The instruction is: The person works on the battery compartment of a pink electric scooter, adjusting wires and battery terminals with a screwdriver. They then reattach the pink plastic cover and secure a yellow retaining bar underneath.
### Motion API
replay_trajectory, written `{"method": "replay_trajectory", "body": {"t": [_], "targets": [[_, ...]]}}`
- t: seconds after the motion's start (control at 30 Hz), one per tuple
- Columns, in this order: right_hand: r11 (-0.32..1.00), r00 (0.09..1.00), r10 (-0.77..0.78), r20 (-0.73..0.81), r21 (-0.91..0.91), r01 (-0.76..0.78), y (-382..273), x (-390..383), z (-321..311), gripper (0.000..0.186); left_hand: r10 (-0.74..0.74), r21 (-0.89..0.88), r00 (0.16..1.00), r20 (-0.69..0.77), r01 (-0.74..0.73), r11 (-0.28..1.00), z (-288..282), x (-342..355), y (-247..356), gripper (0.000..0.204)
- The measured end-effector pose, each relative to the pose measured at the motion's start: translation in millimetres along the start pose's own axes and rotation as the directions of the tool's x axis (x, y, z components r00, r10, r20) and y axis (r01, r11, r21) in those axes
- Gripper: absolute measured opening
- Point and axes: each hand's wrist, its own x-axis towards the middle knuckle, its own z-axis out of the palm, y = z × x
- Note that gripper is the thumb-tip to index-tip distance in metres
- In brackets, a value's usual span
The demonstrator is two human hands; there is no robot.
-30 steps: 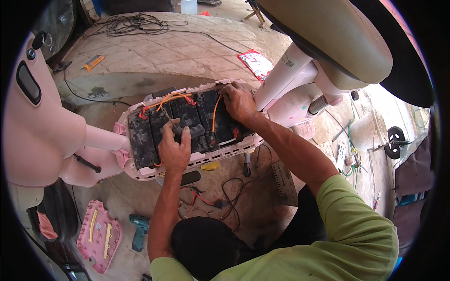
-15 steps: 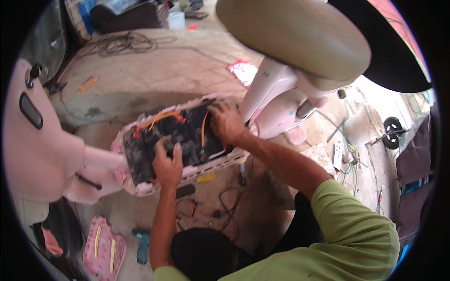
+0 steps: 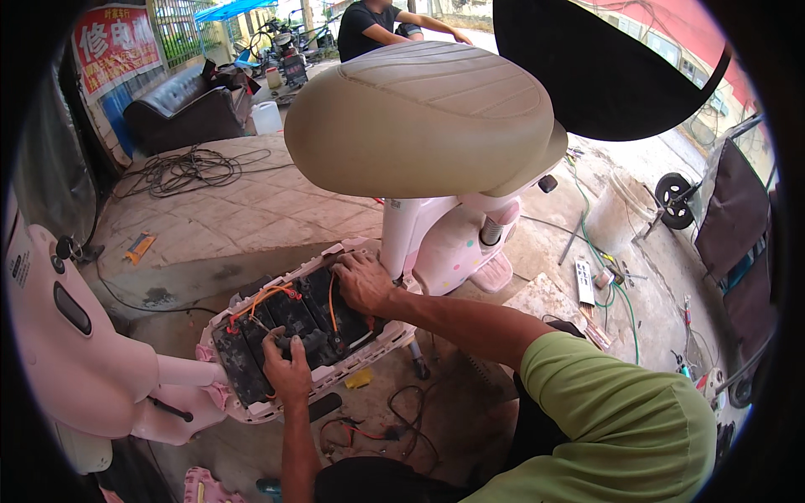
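Note:
A pink electric scooter's floorboard compartment (image 3: 359, 366) lies uncovered, with several black batteries (image 3: 246, 360) side by side in it. Orange wires (image 3: 332, 306) and red-capped terminals run over their tops. My left hand (image 3: 288, 369) is over the middle batteries, thumb and fingers bent round a small dark piece beside a black lump (image 3: 312, 342); its exact kind is unclear. My right hand (image 3: 365, 283) lies at the compartment's right end with fingers curled down over the end battery. Those fingertips are hidden, so what they grip does not show.
The tan seat (image 3: 419, 117) juts out above the compartment's far right. On the ground lie loose cables (image 3: 411, 419), a yellow piece (image 3: 359, 379) and a power strip (image 3: 584, 282). A white bucket (image 3: 619, 214) stands at right. Someone in black (image 3: 365, 29) sits beyond the seat.
My view has tilted up, so the scooter sits lower in it and the seated person has appeared. Both hands stay over the batteries; my left fingers are drawn closer together.

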Motion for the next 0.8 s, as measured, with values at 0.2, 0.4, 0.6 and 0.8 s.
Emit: {"method": "replay_trajectory", "body": {"t": [0.2, 0.4, 0.6, 0.8], "targets": [[0.998, 0.997, -0.038, 0.062, -0.055, 0.042, -3, 0, -10, 0.04, 0.03, 0.033, 0.999, -0.013, -0.029, 0.999, 0, 0, -5, 0.031], [0.998, 0.997, -0.025, 0.069, -0.054, 0.029, -1, 2, -9, 0.04, 0.022, 0.019, 1.0, -0.014, -0.022, 1.0, 0, -2, 6, 0.03], [0.998, 0.997, -0.061, -0.036, -0.034, 0.06, 6, -9, -2, 0.044, 0.046, 0.015, 0.999, -0.009, -0.046, 0.999, 4, -1, 7, 0.029], [0.996, 0.997, -0.075, -0.03, -0.054, 0.074, -7, -6, -3, 0.049, 0.095, 0.045, 0.994, -0.055, -0.093, 0.995, -2, -1, 8, 0.03]]}}
